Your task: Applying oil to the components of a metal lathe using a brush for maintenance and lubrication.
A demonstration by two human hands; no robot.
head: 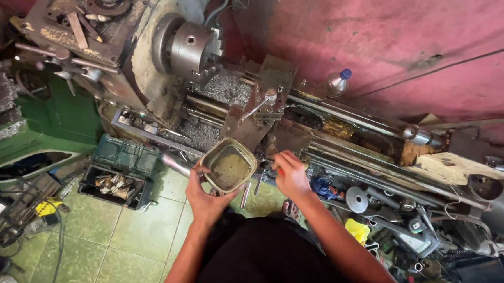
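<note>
One tin [228, 165], one bottle [338, 82], one toolbox [121, 170], two hands [204, 198].

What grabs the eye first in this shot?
The old metal lathe running diagonally across the frame, with its steel chuck at upper left and shavings on the bed. At centre, the left hand holds a grimy container of murky liquid, while the right hand reaches toward the carriage.

Even soft daylight, sharp centre, wide-angle bending at edges.
</note>
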